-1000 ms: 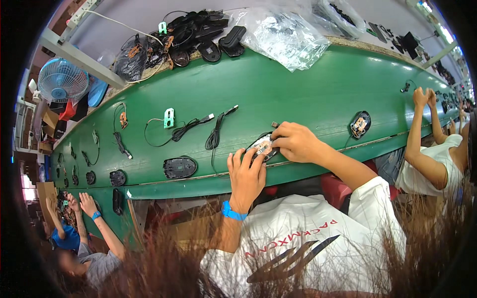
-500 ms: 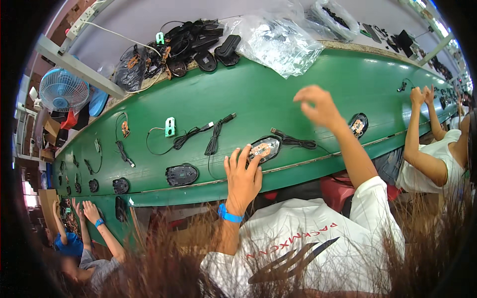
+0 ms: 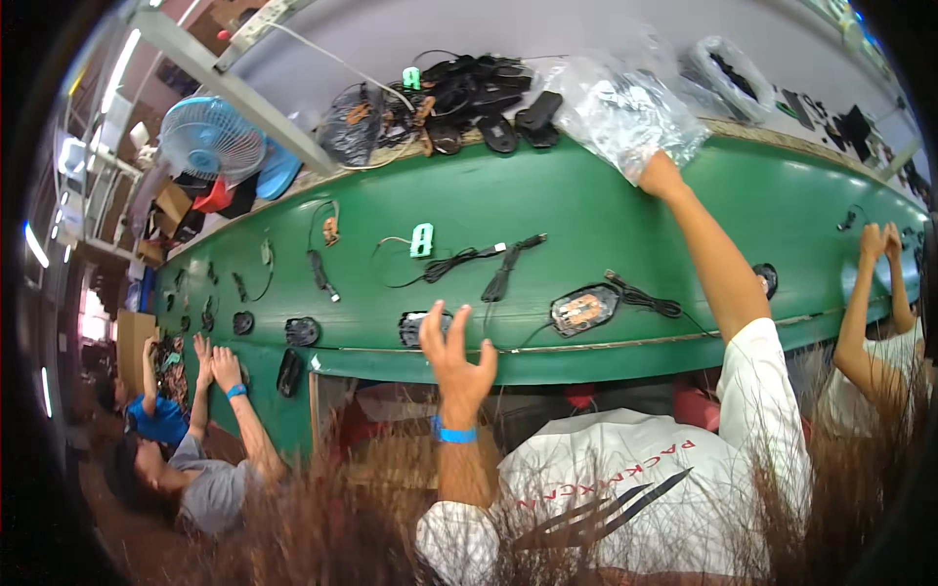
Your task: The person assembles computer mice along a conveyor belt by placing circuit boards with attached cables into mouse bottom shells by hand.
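Note:
My left hand (image 3: 457, 361) is raised over the bench edge, fingers spread, holding nothing. Just beyond its fingertips lies a black mouse shell (image 3: 411, 328), partly covered by them. To its right, an opened computer mouse (image 3: 584, 311) with a copper-brown circuit board rests on the green work surface, apart from both hands. A coiled black cable (image 3: 648, 299) with a plug lies beside that mouse. My right arm stretches to the far side, where my right hand (image 3: 660, 176) meets a clear plastic bag (image 3: 630, 107). Its fingertips are hidden in the plastic, so their grip does not show.
Along the green bench (image 3: 576, 215) lie more cables, a pale green board (image 3: 421, 240) and several black shells. A heap of black mouse parts (image 3: 479, 93) fills the back ledge, near a blue fan (image 3: 210, 142). Co-workers sit at left and right; a co-worker's hands (image 3: 879, 239) are raised.
My left hand has come off the opened mouse and moved left of it. My right hand has reached away to the plastic bag. The view has swung leftward.

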The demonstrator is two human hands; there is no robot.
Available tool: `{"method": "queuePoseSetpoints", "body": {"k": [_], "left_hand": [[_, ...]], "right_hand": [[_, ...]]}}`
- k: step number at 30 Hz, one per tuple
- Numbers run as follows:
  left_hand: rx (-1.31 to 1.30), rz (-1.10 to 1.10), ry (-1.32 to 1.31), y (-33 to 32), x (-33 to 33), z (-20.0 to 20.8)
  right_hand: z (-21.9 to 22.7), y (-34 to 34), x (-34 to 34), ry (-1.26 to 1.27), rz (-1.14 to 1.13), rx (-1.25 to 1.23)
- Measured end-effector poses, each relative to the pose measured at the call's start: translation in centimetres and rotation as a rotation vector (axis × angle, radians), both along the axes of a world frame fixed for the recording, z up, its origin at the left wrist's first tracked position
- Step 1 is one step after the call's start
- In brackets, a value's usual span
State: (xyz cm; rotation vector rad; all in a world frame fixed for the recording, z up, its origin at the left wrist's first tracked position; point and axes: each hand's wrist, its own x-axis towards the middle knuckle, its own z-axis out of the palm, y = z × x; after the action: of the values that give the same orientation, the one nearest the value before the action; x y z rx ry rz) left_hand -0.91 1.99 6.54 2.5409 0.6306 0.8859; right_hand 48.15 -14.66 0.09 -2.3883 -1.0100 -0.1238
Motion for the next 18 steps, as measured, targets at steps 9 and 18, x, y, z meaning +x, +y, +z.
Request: {"method": "queuePoseSetpoints", "body": {"k": [9,18], "left_hand": [[-0.158,0.069,0.208,8.1,-5.6,-1.9],[-0.123,0.180,0.137,7.8,-4.0,-3.2]], "right_hand": [[-0.7,-0.7,0.9,-0.063,0.024,0.183],[5.7,-4.8,-6.8,0.148,-0.321,0.769]]}}
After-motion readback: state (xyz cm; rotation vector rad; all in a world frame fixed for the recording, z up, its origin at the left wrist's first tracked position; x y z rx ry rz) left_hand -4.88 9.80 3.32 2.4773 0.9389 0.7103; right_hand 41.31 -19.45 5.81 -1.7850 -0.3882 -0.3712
